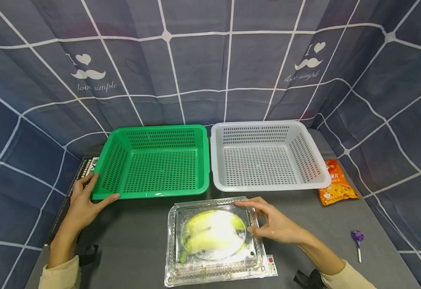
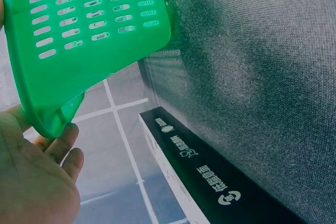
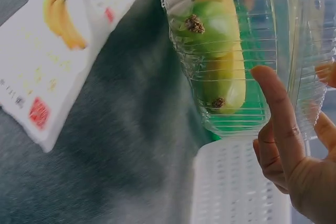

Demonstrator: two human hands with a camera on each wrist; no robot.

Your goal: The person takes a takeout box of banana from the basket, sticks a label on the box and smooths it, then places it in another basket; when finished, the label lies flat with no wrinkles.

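Note:
My left hand point(image 1: 82, 202) holds the near left corner of the green basket point(image 1: 161, 193), thumb at the front rim and fingers along the left side. In the left wrist view its fingertips point(image 2: 64, 141) lie at the underside of the rim. My right hand point(image 1: 273, 222) grips the right side of a clear plastic clamshell box point(image 1: 172, 249), with the forefinger over the lid and the thumb at the side. Yellow-green fruit point(image 1: 199, 230) shows inside the box; glare hides part of it. In the right wrist view, the fruit point(image 3: 215, 45) has brown stem ends.
A white basket point(image 1: 268, 187) stands right of the green one, near an orange snack bag point(image 1: 336, 184). A purple lollipop point(image 1: 357, 239) lies at the right. A white packet with banana pictures point(image 3: 47, 61) is partly under the box. A dark box point(image 2: 205, 166) lies along the left edge.

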